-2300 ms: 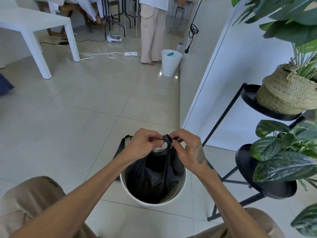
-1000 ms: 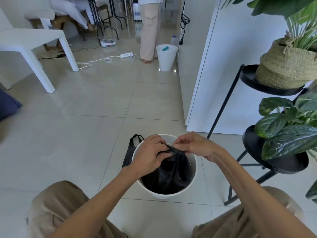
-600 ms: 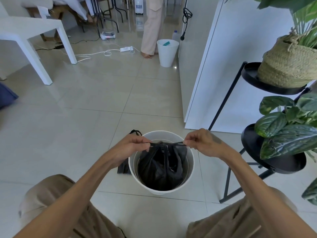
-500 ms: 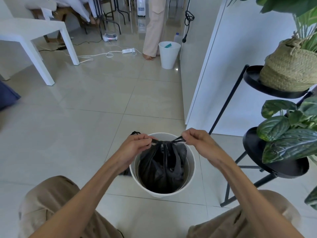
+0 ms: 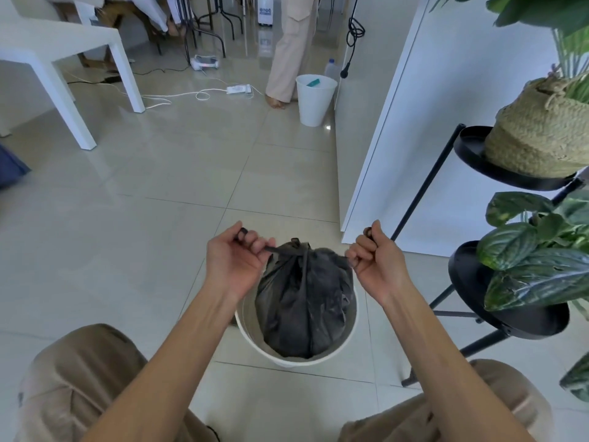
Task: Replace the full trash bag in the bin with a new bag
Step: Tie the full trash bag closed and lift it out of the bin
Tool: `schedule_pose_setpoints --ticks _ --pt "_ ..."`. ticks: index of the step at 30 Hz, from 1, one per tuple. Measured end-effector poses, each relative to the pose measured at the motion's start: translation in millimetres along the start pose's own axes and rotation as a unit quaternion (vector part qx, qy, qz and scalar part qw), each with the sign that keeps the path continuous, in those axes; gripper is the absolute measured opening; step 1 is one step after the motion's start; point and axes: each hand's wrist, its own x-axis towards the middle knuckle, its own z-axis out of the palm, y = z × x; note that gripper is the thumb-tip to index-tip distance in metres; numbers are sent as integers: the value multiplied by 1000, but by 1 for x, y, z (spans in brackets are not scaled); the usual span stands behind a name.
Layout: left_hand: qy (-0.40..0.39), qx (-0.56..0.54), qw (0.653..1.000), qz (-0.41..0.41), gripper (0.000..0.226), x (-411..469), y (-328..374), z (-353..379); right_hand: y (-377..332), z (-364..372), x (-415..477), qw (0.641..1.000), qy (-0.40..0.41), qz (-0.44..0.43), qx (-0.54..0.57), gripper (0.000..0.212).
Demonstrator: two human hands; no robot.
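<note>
**Desk:** Is there any writing we can quote?

**Photographer:** We find lettering in one place only, in blue on a white appliance (image 5: 264,9) at the far end of the room. It is too small for us to read.

**Desk:** How does the trash bag look?

**Photographer:** The trash bag (image 5: 302,298) is thin black plastic, crinkled and dull-sheened, and it bulges. Its mouth is gathered into a bunch at the top, and a narrow strip of the same plastic runs down its front.

**Desk:** Where is it?

**Photographer:** Its lower part sits inside the round white bin (image 5: 318,360). The gathered top comes up between the two hands. The bin stands on the pale tiled floor (image 5: 143,250) in front of the person's knees (image 5: 79,362), with a black plant stand (image 5: 510,320) on the right.

**Desk:** And the grip?

**Photographer:** Both fists are clenched with palms turned upward, and each holds one of the bag's straps (image 5: 271,249). The left hand (image 5: 237,256) has its fingers curled round one strap, and a loop of it pokes out above the knuckles. The right hand (image 5: 377,260) grips the other strap the same way. We see both straps drawn sideways from the neck of the bag.

**Desk:** What is in the background?

**Photographer:** A second bin (image 5: 314,100), also white, stands well away beside a standing person's trouser legs (image 5: 293,49).
</note>
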Motion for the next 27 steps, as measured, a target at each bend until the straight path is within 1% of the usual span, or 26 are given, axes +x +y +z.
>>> schedule_pose_setpoints --ticks 3,6,9,13,15,16,17,18,19,20,21,22,23,24,26,27 --pt "58 109 992 30 37 16 16 -25 -7 -25 9 991 48 -36 -119 40" --pt "103 209 970 67 38 26 28 -49 -8 -51 16 977 91 -51 -185 39" --pt "112 293 945 89 38 29 31 -65 -3 -71 20 963 104 -52 -243 36" --pt "129 345 923 114 37 30 32 -69 -2 -80 24 951 110 -59 -283 30" --pt "134 397 899 130 37 31 30 -69 1 -80 25 940 121 -67 -311 30" --pt "131 439 877 145 37 31 28 -67 2 -78 27 930 129 -75 -335 30" --pt "124 493 845 164 38 30 25 -67 5 -76 28 917 134 -82 -368 30" --pt "106 563 798 185 38 29 22 -66 7 -72 30 898 130 -89 -411 29" --pt "83 640 737 201 39 28 19 -66 9 -69 31 870 120 -100 -468 28" --pt "51 708 673 209 38 24 16 -63 9 -67 29 827 105 -119 -539 28" --pt "16 754 622 212 34 20 13 -58 9 -62 26 773 81 -138 -613 30" --pt "-18 778 592 210 31 16 12 -53 9 -58 20 717 46 -152 -678 33" --pt "-49 794 570 208 32 12 11 -48 8 -52 14 672 10 -162 -722 39" --pt "-80 810 541 211 36 9 9 -43 7 -47 6 645 -24 -163 -746 47" --pt "-135 844 476 208 51 6 5 -39 8 -38 -8 617 -74 -148 -769 75" --pt "-154 860 448 192 59 5 4 -38 11 -34 -13 596 -91 -136 -786 91"
